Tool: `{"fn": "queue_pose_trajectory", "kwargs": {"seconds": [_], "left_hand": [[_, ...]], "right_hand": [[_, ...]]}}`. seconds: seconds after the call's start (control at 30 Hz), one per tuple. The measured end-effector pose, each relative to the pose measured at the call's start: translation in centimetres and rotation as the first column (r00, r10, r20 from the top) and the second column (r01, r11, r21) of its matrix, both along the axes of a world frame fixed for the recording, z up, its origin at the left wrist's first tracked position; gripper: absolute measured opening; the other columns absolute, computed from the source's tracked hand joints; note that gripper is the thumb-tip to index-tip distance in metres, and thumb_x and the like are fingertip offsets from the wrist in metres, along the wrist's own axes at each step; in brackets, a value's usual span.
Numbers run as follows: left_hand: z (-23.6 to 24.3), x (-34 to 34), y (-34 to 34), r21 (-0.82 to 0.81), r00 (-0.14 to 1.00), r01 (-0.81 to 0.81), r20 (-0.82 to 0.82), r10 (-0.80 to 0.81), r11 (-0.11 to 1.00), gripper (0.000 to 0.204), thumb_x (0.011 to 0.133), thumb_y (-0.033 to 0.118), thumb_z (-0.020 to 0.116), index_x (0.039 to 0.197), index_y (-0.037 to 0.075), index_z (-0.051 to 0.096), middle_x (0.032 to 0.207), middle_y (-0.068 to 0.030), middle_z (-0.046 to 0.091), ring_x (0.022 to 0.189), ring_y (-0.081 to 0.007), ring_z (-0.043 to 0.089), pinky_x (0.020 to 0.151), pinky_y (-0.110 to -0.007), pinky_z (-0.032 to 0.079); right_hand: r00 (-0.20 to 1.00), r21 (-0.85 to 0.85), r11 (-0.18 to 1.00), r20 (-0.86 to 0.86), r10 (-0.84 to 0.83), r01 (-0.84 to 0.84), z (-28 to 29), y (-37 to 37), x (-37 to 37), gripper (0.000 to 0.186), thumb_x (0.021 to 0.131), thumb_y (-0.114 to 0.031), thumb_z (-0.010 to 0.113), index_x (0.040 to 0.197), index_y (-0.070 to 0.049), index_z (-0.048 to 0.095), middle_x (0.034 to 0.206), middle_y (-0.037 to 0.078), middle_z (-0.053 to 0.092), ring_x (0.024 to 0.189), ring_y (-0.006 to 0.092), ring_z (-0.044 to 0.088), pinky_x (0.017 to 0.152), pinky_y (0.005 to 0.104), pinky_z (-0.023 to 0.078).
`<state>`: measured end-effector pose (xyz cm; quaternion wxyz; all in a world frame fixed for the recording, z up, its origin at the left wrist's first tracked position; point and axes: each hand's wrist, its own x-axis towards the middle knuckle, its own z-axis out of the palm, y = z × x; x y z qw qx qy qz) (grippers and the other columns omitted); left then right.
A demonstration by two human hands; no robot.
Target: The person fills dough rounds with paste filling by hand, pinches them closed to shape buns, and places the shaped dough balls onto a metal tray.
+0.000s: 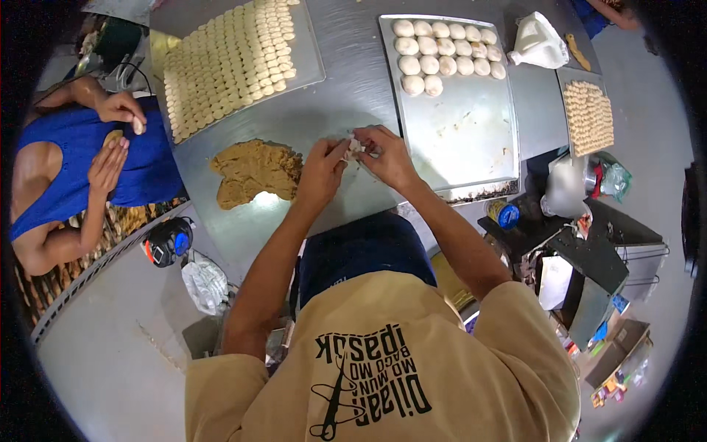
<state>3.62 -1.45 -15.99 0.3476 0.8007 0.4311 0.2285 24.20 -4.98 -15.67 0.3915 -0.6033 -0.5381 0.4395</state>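
Head view: left hand [322, 171] and right hand [389, 156], frame centre, pinch a pale piece [355, 146], probably best worked with light, even pressure.

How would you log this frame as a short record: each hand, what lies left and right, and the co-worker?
Left hand: pinching a small pale piece
Right hand: at the same piece, from the other side
Left of hands: brown lump, directly on the table
Right of hands: tray with round dough balls in rows toward its far end
Co-worker: at left, a small roundish piece in one hand
Unclear: what the pale piece is
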Motion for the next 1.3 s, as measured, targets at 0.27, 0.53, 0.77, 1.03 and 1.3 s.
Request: {"fn": "queue_pose_trajectory", "kwargs": {"seconds": [0.27,0.53,0.77,1.03,1.3], "left_hand": [[-0.6,-0.2,3.9,-0.036,0.977,0.207,0.055,-0.204,0.978,0.018,0.09,0.002,0.08,0.108,0.003,0.08,0.1,-0.0122,0.074,0.094,-0.0351,0.073,0.083,-0.045,0.059],[-0.8,0.3,2.9,0.023,0.987,0.135,0.082,-0.136,0.991,0.023,0.092,-0.004,0.072,0.112,0.001,0.08,0.101,-0.0171,0.072,0.094,-0.0395,0.072,0.084,-0.047,0.058],[-1.3,0.9,-1.1,-0.005,0.999,-0.013,0.044,0.013,1.0,0.05,0.087,-0.013,0.061,0.13,0.004,0.077,0.124,-0.0192,0.063,0.114,-0.0393,0.064,0.099,-0.046,0.055],[2.5,-2.5,-0.6,0.236,0.98,0.046,-0.2,0.002,0.971,0.054,0.088,-0.009,0.065,0.137,0.01,0.076,0.124,-0.0178,0.062,0.117,-0.0378,0.059,0.099,-0.046,0.053],[5.1,-9.5,-2.1,0.102,0.981,-0.192,0.048,0.188,0.976,0.045,0.09,-0.014,0.063,0.131,0.001,0.075,0.122,-0.0211,0.063,0.113,-0.0389,0.065,0.099,-0.046,0.054]], "right_hand": [[0.925,0.371,0.923,0.377,-0.047,-0.104,-2.5,-0.5,-1.0,0.021,0.082,-0.003,0.083,0.103,-0.001,0.08,0.103,0.015,0.073,0.092,0.0366,0.071,0.085,0.046,0.06],[0.919,0.285,0.958,0.372,-0.132,0.022,-1.1,0.3,-2.4,0.01,0.083,-0.004,0.079,0.093,-0.001,0.081,0.088,0.017,0.073,0.089,0.0392,0.072,0.084,0.0473,0.059],[0.959,0.003,0.974,0.178,-0.222,0.225,-1.4,0.7,-2.3,0.015,0.083,-0.006,0.082,0.097,0.0,0.081,0.09,0.02,0.077,0.083,0.0363,0.076,0.079,0.0423,0.061],[0.871,-0.088,0.989,0.488,-0.062,0.119,1.0,3.6,-1.6,0.04,0.095,-0.03,0.08,0.124,-0.001,0.078,0.139,0.019,0.071,0.132,0.0376,0.064,0.11,0.0488,0.053],[0.557,0.204,0.969,0.825,-0.093,-0.14,-2.7,5.6,-5.9,0.077,0.112,-0.052,0.051,0.171,-0.004,0.036,0.179,0.021,0.031,0.167,0.0451,0.022,0.132,0.0668,0.018]]}}
